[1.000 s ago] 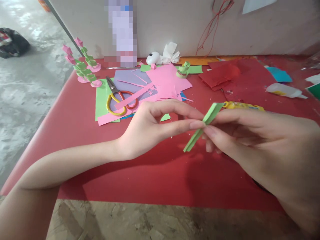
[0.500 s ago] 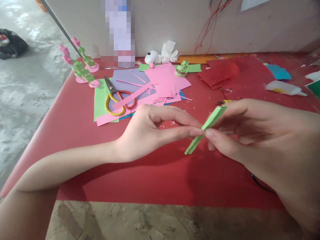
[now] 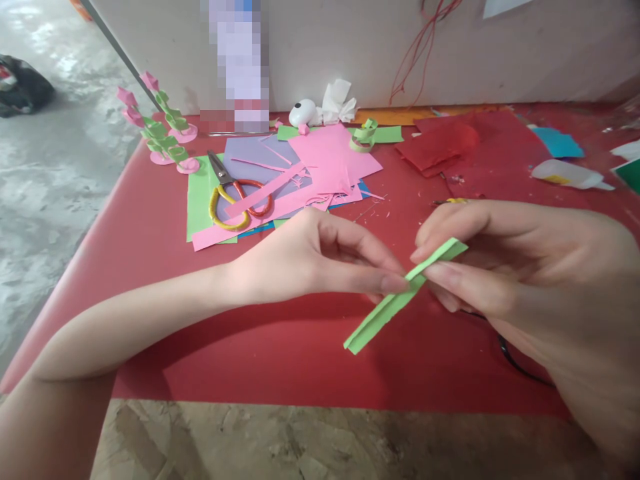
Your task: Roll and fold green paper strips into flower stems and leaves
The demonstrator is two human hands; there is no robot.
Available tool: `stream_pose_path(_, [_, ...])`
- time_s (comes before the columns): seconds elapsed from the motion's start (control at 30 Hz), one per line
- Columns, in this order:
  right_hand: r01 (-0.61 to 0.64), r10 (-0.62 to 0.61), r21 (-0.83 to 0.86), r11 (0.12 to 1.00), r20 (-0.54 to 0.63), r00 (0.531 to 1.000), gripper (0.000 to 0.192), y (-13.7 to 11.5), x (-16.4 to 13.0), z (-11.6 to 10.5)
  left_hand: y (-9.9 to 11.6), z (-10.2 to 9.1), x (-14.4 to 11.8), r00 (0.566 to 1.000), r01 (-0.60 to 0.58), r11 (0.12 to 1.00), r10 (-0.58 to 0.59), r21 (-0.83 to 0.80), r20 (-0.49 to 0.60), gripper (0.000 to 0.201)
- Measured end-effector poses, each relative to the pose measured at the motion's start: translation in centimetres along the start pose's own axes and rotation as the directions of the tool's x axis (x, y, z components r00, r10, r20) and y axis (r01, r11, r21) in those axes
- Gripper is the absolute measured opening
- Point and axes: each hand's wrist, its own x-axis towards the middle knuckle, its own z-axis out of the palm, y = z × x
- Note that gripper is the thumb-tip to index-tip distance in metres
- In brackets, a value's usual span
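A narrow green paper strip (image 3: 383, 320), creased along its length, is held slantwise above the red table (image 3: 240, 363). My left hand (image 3: 320, 260) pinches it near the middle between thumb and fingers. Just up the strip, my right hand (image 3: 505, 267) grips it toward its upper end, thumb on the near face. The strip's lower end hangs free, showing the lengthwise fold. Beyond my left hand lie scissors (image 3: 235, 193) with yellow and red handles, on pink paper (image 3: 330, 163) and a purple sheet (image 3: 250, 153).
Pink-and-green paper flowers (image 3: 165, 130) stand at the table's far left. At the back are a white egg-shaped object (image 3: 303, 113), a curled green strip (image 3: 365, 137) and red paper (image 3: 440, 147). A translucent bottle (image 3: 565, 175) lies at right. A dark cable (image 3: 520, 367) passes beneath my right hand.
The green strip has tipped lower and turned, so more of its folded face shows. My left fingers have shifted slightly down, and my right hand has moved nearer the strip's upper end.
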Motion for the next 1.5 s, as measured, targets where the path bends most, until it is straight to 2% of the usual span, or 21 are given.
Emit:
stream_pose_path(0.13, [0.018,-0.020,-0.043,0.999,-0.046,0.999,0.010,1.1,0.0,0.1,0.2,-0.2,0.0,0.999,0.037,0.999,-0.038,0.036,0.029,0.003])
stream_pose_path(0.27, [0.001,-0.001,-0.003,1.000,-0.033,0.999,0.008,1.1,0.1,0.0,0.0,-0.3,0.0,0.998,0.029,0.998,-0.031,0.049,0.058,0.003])
stream_pose_path(0.37, [-0.041,0.037,0.089,0.995,0.043,0.998,0.002,0.4,0.2,-0.2,-0.3,-0.2,0.1,0.998,0.014,0.999,-0.011,-0.040,0.062,0.007])
stream_pose_path(0.5, [-0.090,0.061,0.208,0.974,0.140,0.988,0.014,-0.4,0.4,-0.2,-0.5,0.0,0.2,0.998,0.028,0.989,-0.020,-0.142,0.058,0.011])
stream_pose_path(0.63, [-0.064,0.044,0.178,0.982,0.116,0.992,0.017,-0.5,0.4,-0.2,-0.4,0.2,0.2,0.997,0.054,0.966,-0.041,-0.254,0.058,0.010])
stream_pose_path(0.73, [0.001,-0.015,0.121,0.993,0.119,0.993,0.019,-0.7,0.5,-0.4,-0.5,0.2,0.1,0.997,0.064,0.951,-0.046,-0.302,0.065,0.008])
stream_pose_path(1.0, [0.106,-0.112,0.056,0.993,0.134,0.985,0.018,-0.9,0.3,-0.6,-0.7,-0.1,0.0,0.997,0.061,0.953,-0.044,-0.295,0.063,0.006])
stream_pose_path(1.17, [0.111,-0.113,0.021,0.994,0.145,0.983,0.019,-1.1,0.2,-0.8,-0.5,0.1,0.0,0.998,0.057,0.954,-0.050,-0.295,0.031,0.006])
stream_pose_path(1.27, [0.085,-0.084,-0.001,0.996,0.140,0.987,0.024,-1.5,0.2,-0.7,-0.2,0.3,0.1,0.999,0.037,0.960,-0.042,-0.278,-0.014,0.009])
stream_pose_path(1.3, [-0.045,0.048,-0.060,0.997,0.049,0.998,0.029,-1.6,0.2,-0.7,-0.1,0.3,0.1,0.999,0.028,0.964,-0.038,-0.265,-0.035,0.011])
stream_pose_path(1.33, [-0.027,0.030,-0.046,0.999,0.065,0.997,0.028,-1.6,0.3,-0.6,0.0,0.4,0.1,0.998,0.017,0.969,-0.033,-0.248,-0.060,0.012])
stream_pose_path(1.37, [0.088,-0.087,-0.001,0.996,0.136,0.987,0.025,-1.5,0.3,-0.6,0.1,0.5,0.1,0.996,0.006,0.974,-0.026,-0.226,-0.086,0.012])
stream_pose_path(1.4, [0.067,-0.064,-0.026,0.997,0.106,0.992,0.021,-1.4,0.3,-0.5,0.2,0.6,0.1,0.994,-0.007,0.980,-0.015,-0.198,-0.112,0.013])
stream_pose_path(1.5, [0.116,-0.109,-0.083,0.990,0.088,0.990,0.005,-0.9,0.3,-0.5,0.3,0.6,-0.1,0.987,-0.051,0.995,0.037,-0.080,-0.159,0.010])
